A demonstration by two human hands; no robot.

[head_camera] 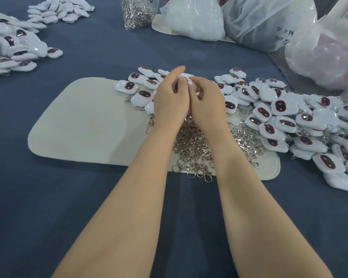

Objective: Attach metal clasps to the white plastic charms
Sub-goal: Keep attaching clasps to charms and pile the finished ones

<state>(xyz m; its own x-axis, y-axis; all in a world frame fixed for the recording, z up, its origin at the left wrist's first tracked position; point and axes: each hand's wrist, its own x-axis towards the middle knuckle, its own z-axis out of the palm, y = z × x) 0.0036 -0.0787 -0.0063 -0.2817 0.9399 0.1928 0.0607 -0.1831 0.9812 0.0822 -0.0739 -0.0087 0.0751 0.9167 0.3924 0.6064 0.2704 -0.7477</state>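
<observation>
While both hands meet over the far edge of the cream pad (84,121), the step in hand appears to be the joining itself. The left hand (169,95) curls its fingers round a white charm (189,76) and holds it up off the pad, and the right hand (208,101) pinches at the same charm from the other side, fingers bent and thumb pressed in. Whether a clasp already sits between those fingertips I cannot tell, because the hands hide it.

To do this well, I would judge that the left hand should keep the charm steady with its loop turned toward the right hand. The right hand can then work the clasp's ring through in one clean motion rather than fumbling. The supply is well placed: a heap of loose clasps (193,145) lies on the pad directly beneath the wrists, and more charms (285,121) spill from the pad across the blue table (88,197) to the right. Taking one clasp at a time matters, since they look tangled and could drag neighbours along.

As for writing, there is little. A clear plastic bag (285,35) at the far right carries dark handwritten marks, upside down from here — perhaps digits, but I cannot read them with confidence. The charms show only a dark oval face with a red rim and no legible lettering. A clear bag of clasps (137,13) at the far edge has no label I can make out.
</observation>
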